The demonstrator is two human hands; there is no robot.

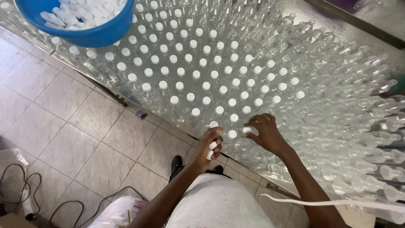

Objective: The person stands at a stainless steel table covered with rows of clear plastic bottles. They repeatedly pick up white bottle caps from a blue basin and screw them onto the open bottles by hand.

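Observation:
A large table (320, 12) is packed with many clear plastic bottles; those on the left wear white caps (190, 97), those on the right are uncapped (337, 84). My left hand (207, 145) holds several loose white caps at the near edge of the bottles. My right hand (265, 133) pinches one white cap (249, 130) over a bottle in the front row, beside a capped bottle (232, 134).
A blue bowl (95, 36) full of white caps rests on the capped bottles at the top left. Tiled floor (71, 126) lies to the left, with black cables (25, 190) and a white bag (118, 211) near my feet. A white strap (329, 202) crosses the lower right.

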